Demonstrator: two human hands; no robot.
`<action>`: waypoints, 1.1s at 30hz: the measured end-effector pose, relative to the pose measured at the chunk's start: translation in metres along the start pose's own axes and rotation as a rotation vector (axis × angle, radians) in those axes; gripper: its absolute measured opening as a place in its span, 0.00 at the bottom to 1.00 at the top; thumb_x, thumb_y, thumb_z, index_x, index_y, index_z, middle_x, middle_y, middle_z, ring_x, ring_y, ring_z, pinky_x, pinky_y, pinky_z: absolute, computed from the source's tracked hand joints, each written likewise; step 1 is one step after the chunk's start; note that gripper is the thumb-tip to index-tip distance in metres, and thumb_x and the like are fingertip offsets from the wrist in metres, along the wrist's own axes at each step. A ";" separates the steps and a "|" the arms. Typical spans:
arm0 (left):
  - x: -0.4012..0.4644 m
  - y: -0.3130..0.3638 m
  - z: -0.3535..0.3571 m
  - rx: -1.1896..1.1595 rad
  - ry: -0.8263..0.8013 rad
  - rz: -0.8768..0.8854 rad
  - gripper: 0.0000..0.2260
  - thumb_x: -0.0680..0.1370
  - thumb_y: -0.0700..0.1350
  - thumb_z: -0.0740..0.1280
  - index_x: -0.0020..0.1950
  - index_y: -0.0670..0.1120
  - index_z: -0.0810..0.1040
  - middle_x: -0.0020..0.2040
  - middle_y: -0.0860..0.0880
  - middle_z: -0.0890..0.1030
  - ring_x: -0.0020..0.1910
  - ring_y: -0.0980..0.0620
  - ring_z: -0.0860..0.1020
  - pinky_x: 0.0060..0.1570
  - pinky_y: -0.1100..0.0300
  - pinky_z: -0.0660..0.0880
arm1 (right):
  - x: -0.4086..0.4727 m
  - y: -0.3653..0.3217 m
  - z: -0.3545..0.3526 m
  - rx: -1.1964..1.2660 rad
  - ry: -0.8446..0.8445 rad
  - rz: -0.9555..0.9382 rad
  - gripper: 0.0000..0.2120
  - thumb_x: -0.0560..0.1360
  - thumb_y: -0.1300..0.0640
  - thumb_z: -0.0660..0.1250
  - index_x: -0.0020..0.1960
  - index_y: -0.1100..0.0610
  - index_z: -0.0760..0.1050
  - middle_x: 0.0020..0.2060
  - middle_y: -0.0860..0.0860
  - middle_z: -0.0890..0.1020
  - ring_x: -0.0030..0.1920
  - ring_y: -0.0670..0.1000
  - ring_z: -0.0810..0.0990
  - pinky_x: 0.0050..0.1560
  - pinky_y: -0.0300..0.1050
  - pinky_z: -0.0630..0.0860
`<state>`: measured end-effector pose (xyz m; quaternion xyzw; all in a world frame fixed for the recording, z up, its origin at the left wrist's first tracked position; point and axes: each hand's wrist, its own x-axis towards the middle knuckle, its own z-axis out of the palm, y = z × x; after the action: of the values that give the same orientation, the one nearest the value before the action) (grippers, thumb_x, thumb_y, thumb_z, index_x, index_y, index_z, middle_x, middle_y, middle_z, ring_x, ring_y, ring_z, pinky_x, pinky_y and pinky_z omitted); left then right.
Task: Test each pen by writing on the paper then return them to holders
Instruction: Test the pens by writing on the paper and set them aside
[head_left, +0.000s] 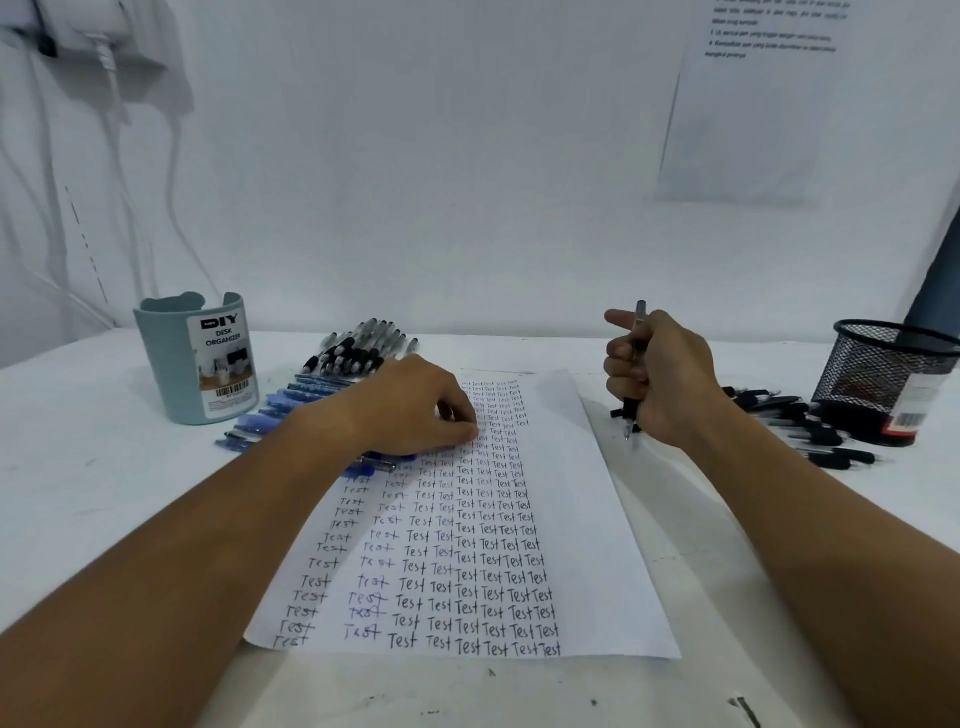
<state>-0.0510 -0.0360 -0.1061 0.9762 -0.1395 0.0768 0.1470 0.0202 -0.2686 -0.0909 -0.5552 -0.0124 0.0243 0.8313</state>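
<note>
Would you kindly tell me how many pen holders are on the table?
2: a blue-grey holder at far left, and a black mesh holder at far right, partly cut off by the frame edge.

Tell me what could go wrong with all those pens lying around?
The right hand grips a black pen in a fist, tip down over the bare table beside the paper, so it might mark the table. The left hand rests across the blue pens and could nudge them. The loose black pens by the mesh holder may roll.
</note>
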 end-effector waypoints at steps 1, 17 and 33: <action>0.000 0.000 0.000 0.000 -0.002 -0.002 0.09 0.76 0.54 0.69 0.52 0.53 0.84 0.50 0.58 0.82 0.50 0.61 0.78 0.58 0.57 0.75 | 0.000 0.000 0.000 0.009 -0.006 0.005 0.17 0.75 0.64 0.50 0.57 0.61 0.74 0.25 0.50 0.66 0.24 0.47 0.58 0.21 0.36 0.54; 0.000 0.007 0.001 -0.065 0.117 -0.011 0.14 0.75 0.57 0.68 0.55 0.51 0.83 0.49 0.55 0.82 0.49 0.60 0.78 0.56 0.58 0.75 | 0.007 0.006 -0.003 -0.135 -0.128 -0.186 0.08 0.80 0.64 0.61 0.58 0.59 0.64 0.47 0.59 0.80 0.40 0.56 0.78 0.40 0.44 0.80; 0.006 0.007 0.005 -0.129 0.341 0.020 0.05 0.76 0.48 0.70 0.47 0.49 0.85 0.38 0.58 0.82 0.39 0.63 0.78 0.41 0.77 0.68 | -0.008 0.011 0.006 -0.124 -0.335 -0.162 0.08 0.75 0.68 0.68 0.53 0.65 0.71 0.41 0.62 0.81 0.44 0.62 0.84 0.48 0.46 0.82</action>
<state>-0.0470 -0.0455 -0.1073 0.9362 -0.1269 0.2333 0.2303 0.0122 -0.2597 -0.0989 -0.5908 -0.1968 0.0486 0.7809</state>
